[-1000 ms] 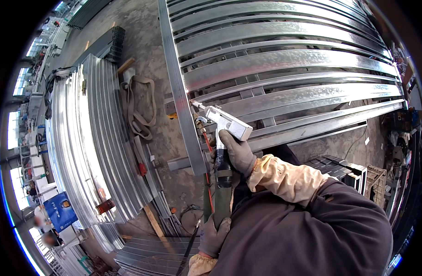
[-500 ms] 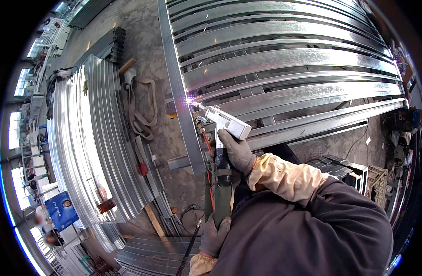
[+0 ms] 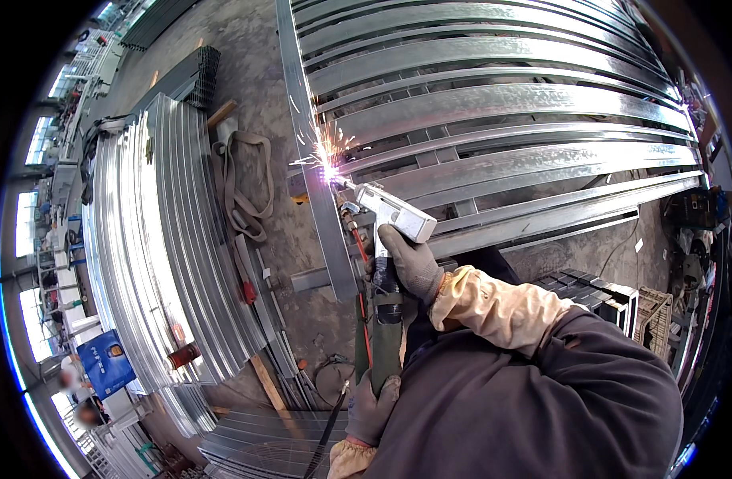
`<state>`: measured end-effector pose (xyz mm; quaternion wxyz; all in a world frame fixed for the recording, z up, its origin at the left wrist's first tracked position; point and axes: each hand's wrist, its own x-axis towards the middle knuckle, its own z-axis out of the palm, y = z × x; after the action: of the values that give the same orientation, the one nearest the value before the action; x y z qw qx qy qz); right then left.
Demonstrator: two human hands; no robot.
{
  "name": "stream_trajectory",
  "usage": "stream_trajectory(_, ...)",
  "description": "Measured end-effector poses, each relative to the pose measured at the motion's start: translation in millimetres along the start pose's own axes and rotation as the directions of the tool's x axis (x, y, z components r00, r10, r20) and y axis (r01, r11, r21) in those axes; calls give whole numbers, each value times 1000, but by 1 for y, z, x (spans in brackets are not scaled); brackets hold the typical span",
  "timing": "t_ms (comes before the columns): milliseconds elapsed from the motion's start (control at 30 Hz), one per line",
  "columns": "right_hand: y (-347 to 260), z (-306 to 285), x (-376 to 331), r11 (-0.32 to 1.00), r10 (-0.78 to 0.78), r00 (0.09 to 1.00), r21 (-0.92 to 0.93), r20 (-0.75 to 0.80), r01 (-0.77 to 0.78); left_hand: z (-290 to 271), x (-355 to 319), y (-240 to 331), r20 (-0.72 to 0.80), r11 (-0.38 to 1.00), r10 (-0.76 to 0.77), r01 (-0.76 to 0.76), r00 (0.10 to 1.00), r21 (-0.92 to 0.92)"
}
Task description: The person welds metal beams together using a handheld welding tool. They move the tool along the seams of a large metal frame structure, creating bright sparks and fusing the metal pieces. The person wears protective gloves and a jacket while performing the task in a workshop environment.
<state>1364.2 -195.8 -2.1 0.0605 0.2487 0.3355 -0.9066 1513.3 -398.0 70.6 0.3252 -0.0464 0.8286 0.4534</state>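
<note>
My right hand (image 3: 414,262), in a grey glove, is closed round the grip of a silver handheld welding gun (image 3: 396,212). The gun's nozzle meets a metal side rail (image 3: 324,227) where a slat joins it, at a bright violet-white weld spot (image 3: 328,173) throwing orange sparks. Lower down, my gloved left hand (image 3: 372,409) is closed round the dark green sleeved cable (image 3: 386,355) running back from the gun. A red hose (image 3: 364,323) runs beside that sleeve. Long galvanized slats (image 3: 509,104) stretch from the rail toward the right, forming a frame.
On the left lies a stack of shiny metal profiles (image 3: 174,239) bearing a blue box (image 3: 106,365) and a dark red can (image 3: 183,357). A looped strap (image 3: 262,191) rests beside it. More profiles (image 3: 254,443) lie at the lower left; a crate (image 3: 653,315) stands at right.
The small glow at the nozzle has grown into a larger burst of orange sparks rising over the rail. Both hands and the welding gun keep nearly the same place.
</note>
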Motion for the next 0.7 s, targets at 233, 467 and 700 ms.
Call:
stream_trajectory(233,2,-1,-2,1000,-22,1000,-18,22,22,0,-2,4,-1,1000,-11,11,1000,-23)
stream_trajectory(467,4,-2,-5,999,-29,1000,-45,0,29,0,-5,4,7,999,-25,25,1000,-31)
stream_trajectory(700,14,-9,-2,981,-154,988,-117,11,154,0,-8,-2,-10,999,-6,5,1000,-37)
